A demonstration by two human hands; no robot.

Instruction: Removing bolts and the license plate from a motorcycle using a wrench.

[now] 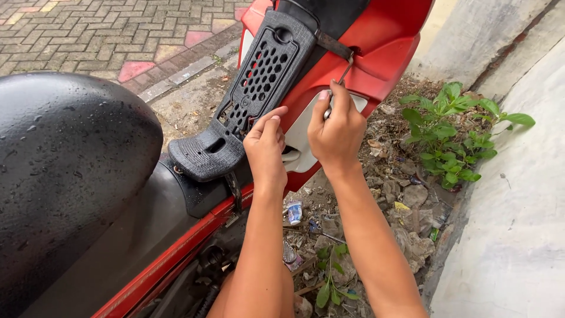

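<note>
The right hand [336,126] is closed in a fist on a thin metal tool [341,79], the grip clamped round its lower end, so that only the upper shaft shows above the thumb. That shaft rises from the fist and bends at its tip, which meets the red panel [388,41] just under the dark strap [334,45] at the panel's edge; whether the tip sits in a fastener cannot be told. The left hand [265,147] lies just left of the right one, fingers curled loosely together, fingertips touching the lower edge of the black footboard [265,70], a textured plate pierced with round holes; this grip holds nothing, it only presses. The footboard leans against the red panel and its curved foot hangs left of and below the left hand. A white inner part [303,138] of the panel shows between the two hands. Far left of the panel is the wet black seat [65,171]. Below the panel, past both forearms, lies bare ground with stones and litter [294,212], and to the panel's right a green weed [450,135] grows against a grey wall [518,224]. Brick paving [106,35] lies beyond the footboard.
</note>
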